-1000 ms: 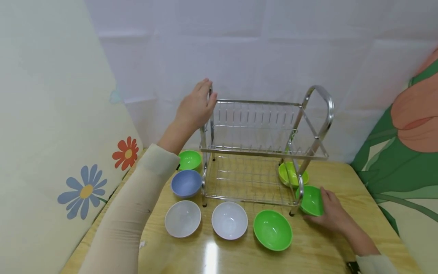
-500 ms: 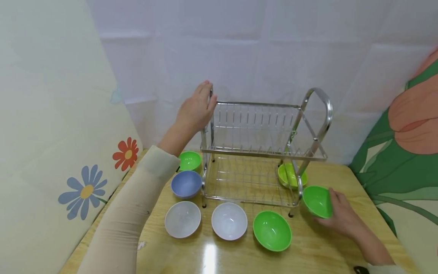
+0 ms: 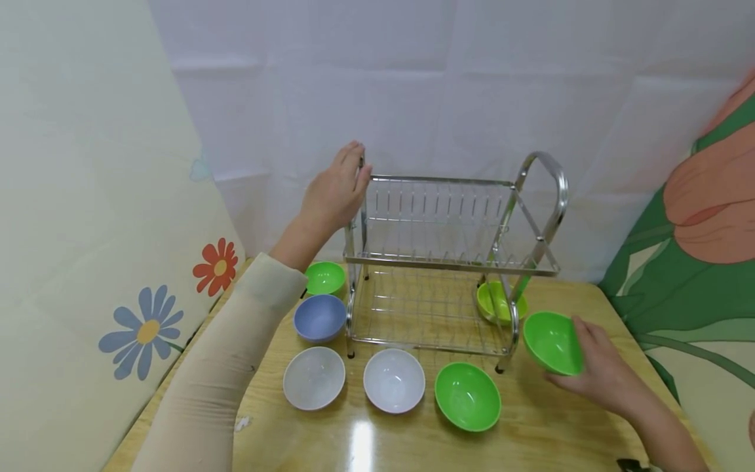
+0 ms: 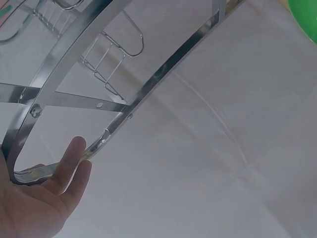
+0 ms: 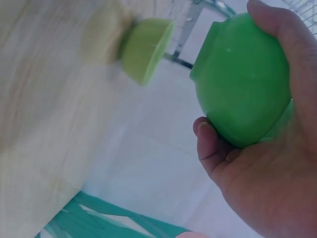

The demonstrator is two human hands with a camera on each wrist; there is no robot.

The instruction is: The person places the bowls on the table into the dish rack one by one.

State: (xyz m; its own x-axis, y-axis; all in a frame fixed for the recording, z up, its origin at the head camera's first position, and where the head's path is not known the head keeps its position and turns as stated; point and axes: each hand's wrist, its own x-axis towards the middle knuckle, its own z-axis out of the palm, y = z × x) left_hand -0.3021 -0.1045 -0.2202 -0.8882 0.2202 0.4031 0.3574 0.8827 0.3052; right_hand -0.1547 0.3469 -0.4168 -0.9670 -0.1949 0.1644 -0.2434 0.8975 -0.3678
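Observation:
My left hand point(image 3: 335, 190) rests on the rounded left top handle of a metal dish rack point(image 3: 442, 265), its fingers point(image 4: 70, 166) fairly straight along the curved bar. To the right of the rack, my right hand point(image 3: 601, 367) pinches a green bowl point(image 3: 551, 341) by its rim, thumb on one side and fingers on the other. The bowl is tilted and held above the table, its underside point(image 5: 242, 79) showing in the right wrist view. Close by it, a yellow-green bowl point(image 3: 498, 303) stands by the rack's right legs.
On the wooden table point(image 3: 295, 446), a white bowl point(image 3: 314, 379), another white bowl point(image 3: 394, 381) and a green bowl point(image 3: 468, 397) line the rack's front. To its left stand a blue bowl point(image 3: 320, 318) and a smaller green bowl point(image 3: 326, 279). A white sheet point(image 3: 413, 85) hangs behind.
My right hand has moved right, away from the rack's right leg, and lifted the green bowl slightly. The left hand stays on the rack.

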